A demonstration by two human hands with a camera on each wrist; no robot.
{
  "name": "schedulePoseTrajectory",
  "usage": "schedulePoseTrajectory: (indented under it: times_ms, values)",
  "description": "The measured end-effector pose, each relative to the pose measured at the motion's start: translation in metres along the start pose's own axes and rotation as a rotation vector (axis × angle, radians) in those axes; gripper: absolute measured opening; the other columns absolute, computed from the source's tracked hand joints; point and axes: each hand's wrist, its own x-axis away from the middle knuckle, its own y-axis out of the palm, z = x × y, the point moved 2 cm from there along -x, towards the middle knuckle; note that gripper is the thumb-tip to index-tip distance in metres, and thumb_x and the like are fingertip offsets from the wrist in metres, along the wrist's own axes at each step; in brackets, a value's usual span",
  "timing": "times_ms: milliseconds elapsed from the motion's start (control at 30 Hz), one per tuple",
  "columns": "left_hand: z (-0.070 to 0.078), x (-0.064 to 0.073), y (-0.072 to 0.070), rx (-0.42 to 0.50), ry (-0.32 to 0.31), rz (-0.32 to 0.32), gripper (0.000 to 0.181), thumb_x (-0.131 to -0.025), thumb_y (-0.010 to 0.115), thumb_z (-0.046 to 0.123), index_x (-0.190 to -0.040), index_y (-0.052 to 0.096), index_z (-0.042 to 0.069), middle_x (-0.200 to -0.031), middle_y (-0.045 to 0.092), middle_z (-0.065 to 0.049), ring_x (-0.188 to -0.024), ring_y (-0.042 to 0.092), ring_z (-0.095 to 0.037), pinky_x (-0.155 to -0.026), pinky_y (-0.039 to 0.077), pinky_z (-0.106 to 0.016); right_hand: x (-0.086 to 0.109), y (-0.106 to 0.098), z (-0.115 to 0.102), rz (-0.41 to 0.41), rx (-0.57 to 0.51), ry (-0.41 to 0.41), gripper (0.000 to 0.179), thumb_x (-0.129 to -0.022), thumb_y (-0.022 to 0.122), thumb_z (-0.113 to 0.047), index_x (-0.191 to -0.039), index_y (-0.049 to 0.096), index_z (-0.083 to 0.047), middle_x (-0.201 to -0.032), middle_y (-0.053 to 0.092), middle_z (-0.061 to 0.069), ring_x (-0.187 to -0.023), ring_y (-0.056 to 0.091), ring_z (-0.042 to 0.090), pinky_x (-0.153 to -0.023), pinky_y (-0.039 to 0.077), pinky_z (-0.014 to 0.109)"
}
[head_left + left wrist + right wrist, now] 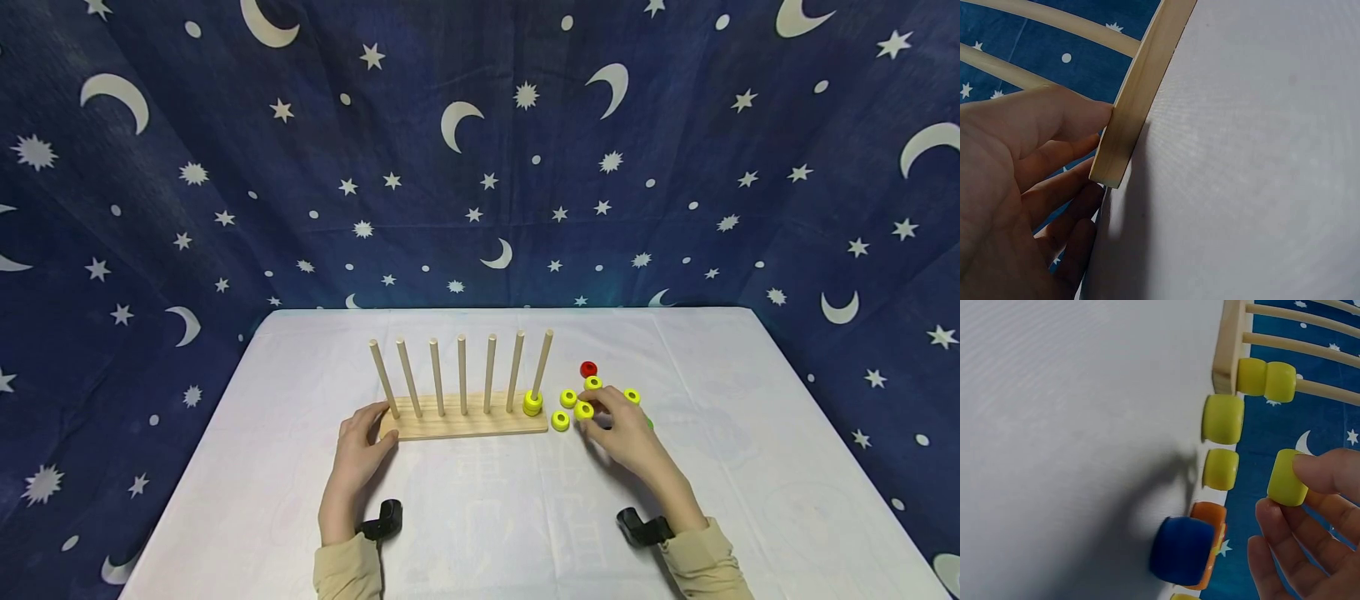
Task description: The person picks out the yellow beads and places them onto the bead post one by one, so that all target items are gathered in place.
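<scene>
Smooth wooden board [467, 427] (grain showing), glossy beads [1284, 478], matt tablecloth [510, 517]

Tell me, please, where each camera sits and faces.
Head: on the head, facing forward and down at the peg board; left grip, right grip show.
Left wrist: worn there, facing the board's end; left grip shows.
Right wrist: worn there, facing the pinched yellow bead; right grip shows.
Head and right wrist share two stacked beads.
</scene>
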Motion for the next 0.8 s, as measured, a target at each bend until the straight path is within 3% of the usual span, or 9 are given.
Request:
schedulePoseTrajectory:
  times_ms: [333, 533, 800]
  values:
    - [0.000, 0.000, 0.000, 0.001, -0.006, 0.004, 0.051, -0.086, 0.064, 0.013, -0.135, 0.053, 0.006, -0.143, 0.049, -0.016, -0.133, 0.035, -0.036, -0.111, 0.029, -0.056, -0.001, -0.007, -0.011, 0.081, -0.001, -0.069, 0.036, -0.077, 0.073, -0.003, -0.112, 0.064, -0.007, -0.093, 0.062, 0.003, -0.085, 0.061, 0.022, -0.082, 0.055, 0.045]
    - [0.001, 0.000, 0.000, -0.001, -0.016, 0.001, 0.052, -0.086, 0.064, 0.015, -0.136, 0.052, 0.005, -0.143, 0.048, -0.016, -0.133, 0.035, -0.036, -0.112, 0.028, -0.057, -0.001, -0.012, -0.017, 0.139, 0.008, -0.112, 0.039, -0.076, 0.075, -0.002, -0.113, 0.063, -0.007, -0.096, 0.063, 0.001, -0.083, 0.060, 0.014, -0.078, 0.056, 0.038]
    - [0.002, 0.001, 0.000, 0.003, -0.007, 0.008, 0.052, -0.085, 0.064, 0.014, -0.135, 0.052, 0.005, -0.143, 0.048, -0.016, -0.132, 0.035, -0.036, -0.110, 0.029, -0.057, 0.000, -0.019, -0.026, 0.180, -0.022, -0.105, 0.038, -0.078, 0.074, -0.003, -0.114, 0.064, -0.008, -0.100, 0.062, 0.002, -0.086, 0.059, 0.015, -0.078, 0.054, 0.030]
